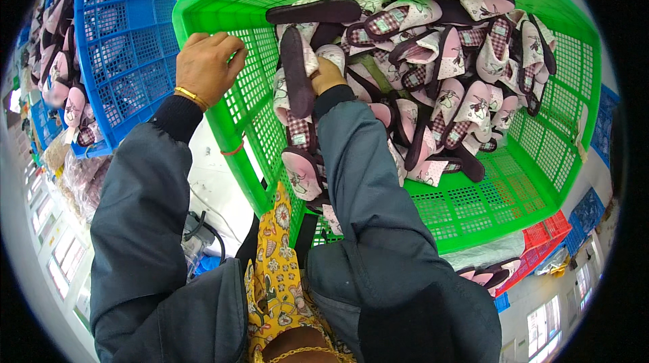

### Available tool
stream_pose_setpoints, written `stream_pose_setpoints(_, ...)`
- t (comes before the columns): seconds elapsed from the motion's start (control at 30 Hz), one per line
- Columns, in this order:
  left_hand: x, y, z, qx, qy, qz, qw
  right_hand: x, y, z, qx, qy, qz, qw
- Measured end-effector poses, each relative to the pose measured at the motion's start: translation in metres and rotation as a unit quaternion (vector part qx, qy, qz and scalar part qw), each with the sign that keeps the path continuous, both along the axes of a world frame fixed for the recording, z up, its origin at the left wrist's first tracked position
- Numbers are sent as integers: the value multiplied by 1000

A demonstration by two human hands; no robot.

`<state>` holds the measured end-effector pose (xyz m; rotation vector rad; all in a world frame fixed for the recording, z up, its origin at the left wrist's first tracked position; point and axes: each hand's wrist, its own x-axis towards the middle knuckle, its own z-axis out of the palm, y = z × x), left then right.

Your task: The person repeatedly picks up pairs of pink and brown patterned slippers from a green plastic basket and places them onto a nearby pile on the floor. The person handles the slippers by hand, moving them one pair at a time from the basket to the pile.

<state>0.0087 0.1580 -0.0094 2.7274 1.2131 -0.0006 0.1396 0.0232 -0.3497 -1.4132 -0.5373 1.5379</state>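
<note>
A large green plastic crate (473, 207) holds several pink slippers with dark soles and checked trim (446, 59). My left hand (208, 65) grips the crate's near left rim, fingers curled over the edge, a gold bangle at the wrist. My right hand (326, 74) reaches down into the crate among the slippers and closes on one slipper (296, 72) that stands on edge with its dark sole showing. Most of that hand's fingers are hidden under the slippers. Both forearms wear dark grey sleeves.
A blue crate (128, 38) with more pink slippers stands to the left, touching the green one. A red crate (541, 241) with slippers lies lower right, blue crates beyond it. A yellow patterned cloth (277, 275) hangs below my arms.
</note>
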Motion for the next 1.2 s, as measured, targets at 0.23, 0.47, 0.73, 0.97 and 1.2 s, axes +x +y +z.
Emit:
stream_pose_setpoints(0.23,-13,-5,0,-2,-8,22,1000,10,12,129,-214,403,-312,833)
stream_pose_setpoints(0.47,-5,-5,9,-13,0,-8,1000,48,-46,317,16,269,-341,900)
stream_pose_setpoints(0.73,17,-114,24,-629,-417,220,618,43,-120,439,79,142,-383,909)
stream_pose_setpoints(0.97,64,-219,128,-739,-506,224,384,29,-212,507,92,156,-449,875)
stream_pose_setpoints(1.2,97,-299,172,-765,-444,101,456,47,-328,564,122,135,-522,833)
